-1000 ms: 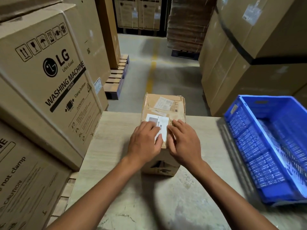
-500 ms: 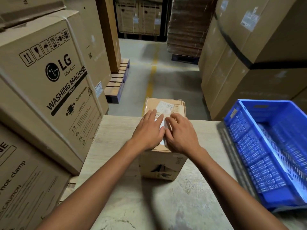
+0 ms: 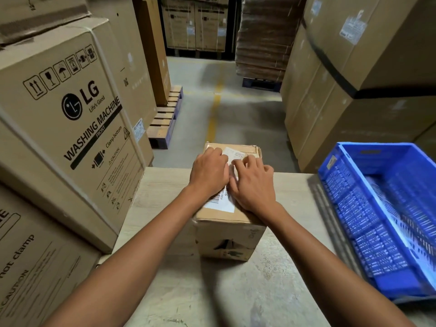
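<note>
- Nearest on my feed, both forearms reached out over the pale table [image 3: 224, 291], from its near edge toward the middle.
- The cardboard box [image 3: 226, 239] stood upright on the table, about midway between the left and right edges and closer to the far edge than the near one.
- A white barcode label [image 3: 223, 204] lay on the box's top face, and its near end showed flat against the cardboard between the two wrists.
- The left hand [image 3: 208, 172] lay palm down on the left part of that label, fingers slightly bent and pressing, grasping nothing.
- The right hand [image 3: 253, 182] lay just beside it, also palm down with knuckles raised. Its fingertips pushed on the label and clasped nothing.
- Past the fingers, an older label [image 3: 236, 153] sat at the far end of the box top.
- I judged the labelling nearly done. The label was placed and stuck at its near end. Rubbing down the part hidden under the hands was left, then moving the box on.
- A blue crate [image 3: 349, 208] sat along the table's right edge, apart from the box. I guessed it was the box's next stop.
- A washing-machine carton [image 3: 70, 114] stood against the table's left edge.
- Beyond the far edge I saw a pallet [image 3: 165, 119] and a yellow floor line [image 3: 213, 119].
</note>
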{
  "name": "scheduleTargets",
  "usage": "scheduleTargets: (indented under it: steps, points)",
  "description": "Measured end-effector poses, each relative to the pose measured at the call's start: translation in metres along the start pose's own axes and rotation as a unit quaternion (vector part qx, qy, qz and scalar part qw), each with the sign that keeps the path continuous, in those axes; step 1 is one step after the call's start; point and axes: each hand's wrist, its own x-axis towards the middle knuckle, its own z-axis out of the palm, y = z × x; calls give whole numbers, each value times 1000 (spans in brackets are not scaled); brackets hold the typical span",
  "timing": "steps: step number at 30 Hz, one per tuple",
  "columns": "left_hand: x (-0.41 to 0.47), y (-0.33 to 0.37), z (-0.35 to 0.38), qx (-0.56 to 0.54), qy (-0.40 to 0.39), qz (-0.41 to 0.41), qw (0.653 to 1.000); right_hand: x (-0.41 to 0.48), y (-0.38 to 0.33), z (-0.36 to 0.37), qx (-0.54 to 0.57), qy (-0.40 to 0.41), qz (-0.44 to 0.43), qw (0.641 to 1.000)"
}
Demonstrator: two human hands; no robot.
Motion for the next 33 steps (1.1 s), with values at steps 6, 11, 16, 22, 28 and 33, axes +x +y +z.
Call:
scheduleTargets:
  steps: [6,11,16,22,28,33]
  points:
    - [13,-3,16,-11,-47,-3,999,7,11,1,27,-83,1,996]
    - [14,-7,18,-25,-34,-52,998,11,13,1,71,17,35,997]
    - [16,-23,22,-255,-93,-306,913,6,20,10,216,33,233,948]
    - [2,-36,25,-562,-159,-360,727,-1,27,11,459,-107,310,826]
    - [-42,-24,1,-582,-99,-291,753,-41,18,-1,508,-47,269,817]
    - [-79,-12,-12,-673,-84,-275,681,-78,8,-2,591,2,287,754]
